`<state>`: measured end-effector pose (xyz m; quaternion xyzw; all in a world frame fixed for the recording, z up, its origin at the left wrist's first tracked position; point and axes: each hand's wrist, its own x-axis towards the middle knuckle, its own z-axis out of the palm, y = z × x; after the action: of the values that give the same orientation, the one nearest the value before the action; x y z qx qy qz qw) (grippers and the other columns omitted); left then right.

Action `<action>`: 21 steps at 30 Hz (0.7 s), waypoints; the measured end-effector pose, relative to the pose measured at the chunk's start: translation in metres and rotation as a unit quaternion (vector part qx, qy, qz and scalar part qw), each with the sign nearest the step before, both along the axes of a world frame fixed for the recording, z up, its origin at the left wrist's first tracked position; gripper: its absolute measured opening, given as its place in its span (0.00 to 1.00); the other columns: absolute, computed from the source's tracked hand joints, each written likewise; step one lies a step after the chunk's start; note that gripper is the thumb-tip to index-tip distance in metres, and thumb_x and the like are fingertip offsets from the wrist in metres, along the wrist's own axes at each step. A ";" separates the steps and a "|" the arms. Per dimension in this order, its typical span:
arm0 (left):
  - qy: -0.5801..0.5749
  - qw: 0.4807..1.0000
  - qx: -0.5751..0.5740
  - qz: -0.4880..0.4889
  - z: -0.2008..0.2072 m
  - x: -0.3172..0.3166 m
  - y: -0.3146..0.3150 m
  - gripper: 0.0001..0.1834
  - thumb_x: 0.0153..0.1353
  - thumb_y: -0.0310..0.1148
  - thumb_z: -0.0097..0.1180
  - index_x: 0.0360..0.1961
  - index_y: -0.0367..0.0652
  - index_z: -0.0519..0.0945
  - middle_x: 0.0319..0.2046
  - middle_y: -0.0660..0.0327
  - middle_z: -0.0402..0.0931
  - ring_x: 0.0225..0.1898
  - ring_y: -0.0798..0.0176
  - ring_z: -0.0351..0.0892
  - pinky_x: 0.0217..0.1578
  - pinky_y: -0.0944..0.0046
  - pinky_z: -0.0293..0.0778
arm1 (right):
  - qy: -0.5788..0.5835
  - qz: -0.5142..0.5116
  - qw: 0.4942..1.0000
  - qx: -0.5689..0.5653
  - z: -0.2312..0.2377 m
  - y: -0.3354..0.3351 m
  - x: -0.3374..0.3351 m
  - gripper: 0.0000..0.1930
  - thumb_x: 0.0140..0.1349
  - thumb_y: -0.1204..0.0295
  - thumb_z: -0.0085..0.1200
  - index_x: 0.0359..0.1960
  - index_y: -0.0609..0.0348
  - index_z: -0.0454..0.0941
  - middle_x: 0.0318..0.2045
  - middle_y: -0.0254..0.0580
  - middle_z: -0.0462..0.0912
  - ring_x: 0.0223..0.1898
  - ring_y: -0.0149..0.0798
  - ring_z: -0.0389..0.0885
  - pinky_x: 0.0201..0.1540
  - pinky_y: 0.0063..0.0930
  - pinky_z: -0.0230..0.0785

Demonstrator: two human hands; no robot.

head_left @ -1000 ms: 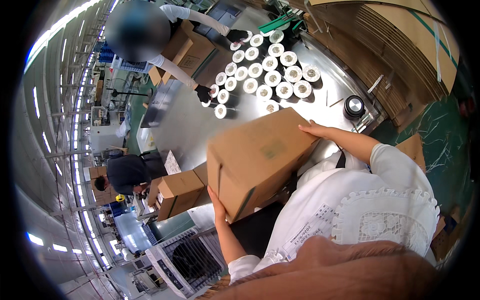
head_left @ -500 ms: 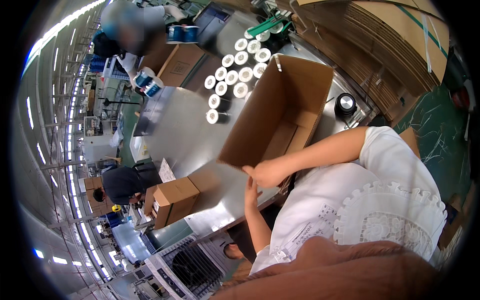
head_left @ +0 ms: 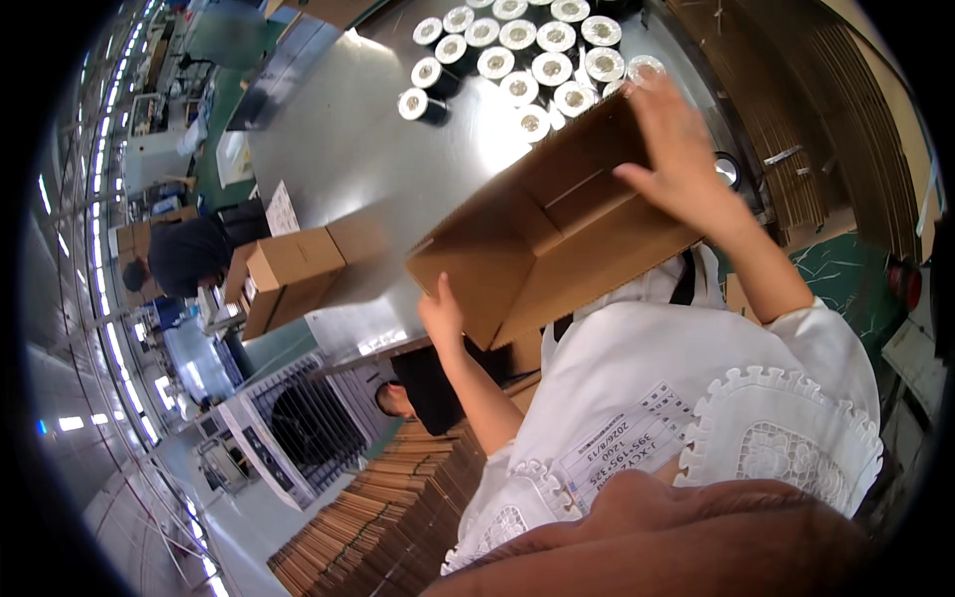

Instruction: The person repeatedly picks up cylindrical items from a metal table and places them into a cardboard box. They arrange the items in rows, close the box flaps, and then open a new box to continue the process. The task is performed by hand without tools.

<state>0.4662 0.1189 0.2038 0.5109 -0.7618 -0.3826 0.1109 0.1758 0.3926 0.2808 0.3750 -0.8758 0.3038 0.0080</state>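
I hold an open brown cardboard box (head_left: 537, 239) over the near edge of a shiny metal table (head_left: 348, 149), its open side turned toward me. My left hand (head_left: 441, 313) grips the box's lower left edge. My right hand (head_left: 681, 149) rests on its upper right flap. Behind the box, several round silver-topped cans (head_left: 517, 50) stand in rows on the table.
A closed cardboard box (head_left: 288, 269) sits at the table's left edge. Two people are below the table at the left and under its edge. Stacks of flat cardboard (head_left: 378, 517) lie near my feet, more cardboard sheets (head_left: 796, 109) lean at the right. A white fan unit (head_left: 288, 428) stands lower left.
The box went from closed and carried at my chest to open and tilted over the table. My right hand moved up onto the top flap; my left shifted to the lower edge.
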 end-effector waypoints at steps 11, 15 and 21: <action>0.100 0.985 0.086 0.108 -0.115 -0.005 -0.050 0.24 0.66 0.48 0.51 0.43 0.31 0.75 0.40 0.57 0.79 0.42 0.64 0.76 0.42 0.64 0.71 | -0.528 -0.054 0.832 -0.163 -0.118 0.094 -0.105 0.26 0.60 0.65 0.58 0.56 0.66 0.68 0.47 0.44 0.79 0.46 0.31 0.76 0.49 0.25 0.68; -0.045 0.910 -0.403 -0.082 -0.081 -0.035 -0.022 0.21 0.64 0.44 0.54 0.43 0.32 0.76 0.41 0.49 0.78 0.40 0.53 0.77 0.46 0.56 0.71 | -0.109 -0.125 0.986 0.009 -0.137 0.094 -0.098 0.28 0.57 0.59 0.61 0.54 0.64 0.70 0.43 0.47 0.78 0.44 0.43 0.78 0.49 0.32 0.71; 0.010 0.995 -0.045 -0.090 -0.085 -0.025 -0.012 0.25 0.58 0.38 0.60 0.51 0.31 0.74 0.45 0.47 0.77 0.45 0.49 0.77 0.54 0.56 0.67 | -0.139 -0.066 0.976 0.157 -0.116 0.048 -0.061 0.29 0.53 0.48 0.60 0.40 0.68 0.79 0.36 0.59 0.80 0.39 0.59 0.79 0.45 0.44 0.71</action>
<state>0.4411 0.1066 0.1186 0.4305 -0.8202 -0.3614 0.1066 0.1146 0.4402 0.1648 0.2670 -0.9280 0.2105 -0.1523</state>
